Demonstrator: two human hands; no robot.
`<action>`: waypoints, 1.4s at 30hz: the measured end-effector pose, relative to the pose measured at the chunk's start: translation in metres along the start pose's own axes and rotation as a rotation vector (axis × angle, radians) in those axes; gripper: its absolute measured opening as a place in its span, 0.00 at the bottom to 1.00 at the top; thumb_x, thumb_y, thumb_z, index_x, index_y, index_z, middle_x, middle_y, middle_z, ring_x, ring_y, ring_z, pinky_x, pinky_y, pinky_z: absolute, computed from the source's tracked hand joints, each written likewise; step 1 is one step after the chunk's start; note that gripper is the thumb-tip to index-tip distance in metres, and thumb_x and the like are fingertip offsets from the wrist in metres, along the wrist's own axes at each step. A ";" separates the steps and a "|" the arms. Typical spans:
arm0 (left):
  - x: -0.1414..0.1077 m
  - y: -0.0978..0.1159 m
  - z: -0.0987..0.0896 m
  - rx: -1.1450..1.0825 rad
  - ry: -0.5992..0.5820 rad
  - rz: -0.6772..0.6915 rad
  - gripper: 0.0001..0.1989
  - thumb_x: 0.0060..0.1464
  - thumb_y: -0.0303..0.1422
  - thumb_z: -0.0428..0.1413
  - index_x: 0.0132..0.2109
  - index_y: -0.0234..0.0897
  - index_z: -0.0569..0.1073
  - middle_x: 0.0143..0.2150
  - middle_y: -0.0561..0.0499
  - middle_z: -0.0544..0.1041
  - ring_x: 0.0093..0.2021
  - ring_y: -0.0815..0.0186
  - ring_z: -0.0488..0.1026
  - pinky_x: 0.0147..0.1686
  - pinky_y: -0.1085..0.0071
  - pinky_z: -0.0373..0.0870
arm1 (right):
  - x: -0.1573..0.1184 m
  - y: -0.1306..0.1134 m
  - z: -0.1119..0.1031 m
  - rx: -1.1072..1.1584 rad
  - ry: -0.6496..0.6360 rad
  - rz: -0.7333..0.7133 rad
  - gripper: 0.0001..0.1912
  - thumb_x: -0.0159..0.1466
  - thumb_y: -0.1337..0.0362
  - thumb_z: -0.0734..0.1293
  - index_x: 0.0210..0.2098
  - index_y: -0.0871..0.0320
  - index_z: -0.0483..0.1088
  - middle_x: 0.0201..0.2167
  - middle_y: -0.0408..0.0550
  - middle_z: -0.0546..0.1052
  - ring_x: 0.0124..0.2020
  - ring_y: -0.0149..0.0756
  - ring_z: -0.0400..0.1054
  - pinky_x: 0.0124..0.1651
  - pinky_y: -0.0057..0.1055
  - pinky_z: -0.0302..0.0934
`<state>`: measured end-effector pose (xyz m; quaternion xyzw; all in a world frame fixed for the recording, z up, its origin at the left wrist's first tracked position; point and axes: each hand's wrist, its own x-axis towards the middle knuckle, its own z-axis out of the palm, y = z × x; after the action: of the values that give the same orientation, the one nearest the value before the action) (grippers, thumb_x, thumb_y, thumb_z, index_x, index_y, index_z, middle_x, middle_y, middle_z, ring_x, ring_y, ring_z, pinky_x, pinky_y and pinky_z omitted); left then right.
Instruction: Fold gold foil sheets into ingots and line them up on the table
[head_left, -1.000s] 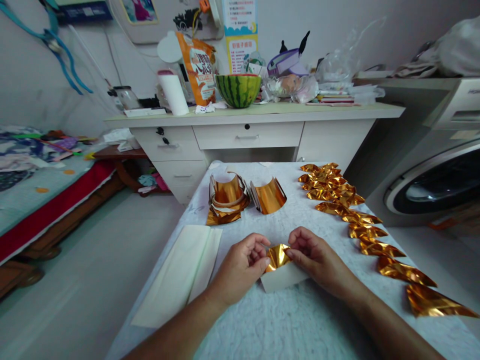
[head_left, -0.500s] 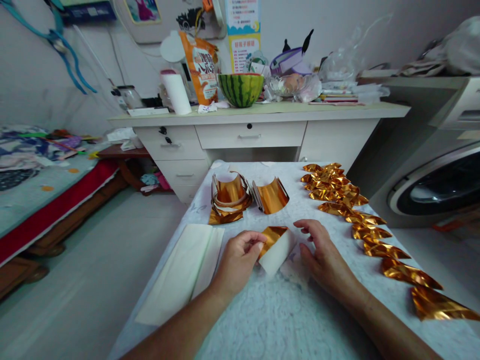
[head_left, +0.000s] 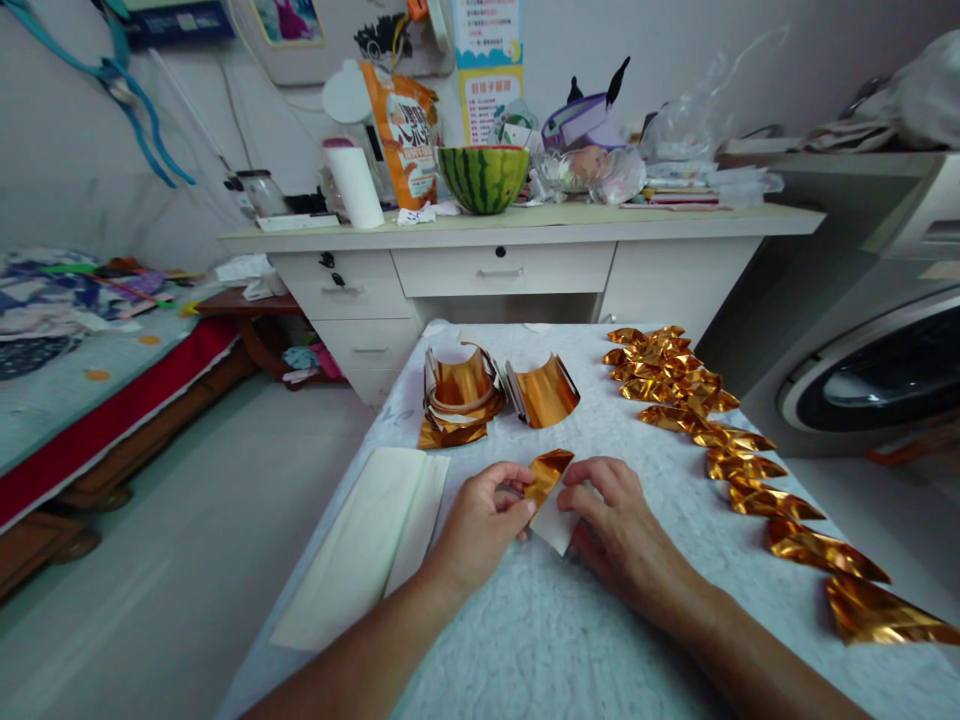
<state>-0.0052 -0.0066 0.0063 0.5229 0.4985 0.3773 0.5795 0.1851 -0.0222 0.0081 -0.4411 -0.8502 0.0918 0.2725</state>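
Between my hands is a sheet of gold foil paper (head_left: pixel 547 476), partly folded over so that gold shows at the top and its white back below. My left hand (head_left: pixel 484 520) pinches the left side of it between thumb and fingers. On the right edge, the fingers of my right hand (head_left: pixel 619 522) are bent closed around the white part; the fingertips are partly hidden. Beyond the hands stand a curled stack of gold foil sheets (head_left: pixel 461 383) and a smaller curled stack (head_left: pixel 547 394). Folded gold foil pieces (head_left: pixel 742 464) lie in a long row on the right.
Folded white paper (head_left: pixel 352 545) lies left of my left forearm on the cloth-covered table (head_left: pixel 525 650). Behind the table is a white desk (head_left: pixel 450 235) bearing a cut watermelon (head_left: pixel 484 180) and an orange bag (head_left: pixel 405 140). A washing machine (head_left: pixel 885 300) stands right, a bed (head_left: pixel 112 400) left.
My right hand has moved left from beside the sheet onto its right edge, and its fingers have closed. The sheet is now narrower and curled more. My left hand keeps its hold.
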 end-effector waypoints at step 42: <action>-0.010 0.009 -0.019 0.780 -0.207 0.267 0.09 0.51 0.22 0.53 0.35 0.41 0.74 0.39 0.53 0.72 0.46 0.63 0.67 0.48 0.67 0.62 | 0.000 -0.016 0.018 0.192 -0.107 0.234 0.06 0.61 0.71 0.65 0.30 0.56 0.70 0.34 0.47 0.70 0.38 0.40 0.63 0.42 0.38 0.56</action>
<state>-0.0253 -0.0103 0.0181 0.7979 0.4711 0.1778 0.3313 0.1640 -0.0299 -0.0003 -0.5036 -0.7934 0.2273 0.2554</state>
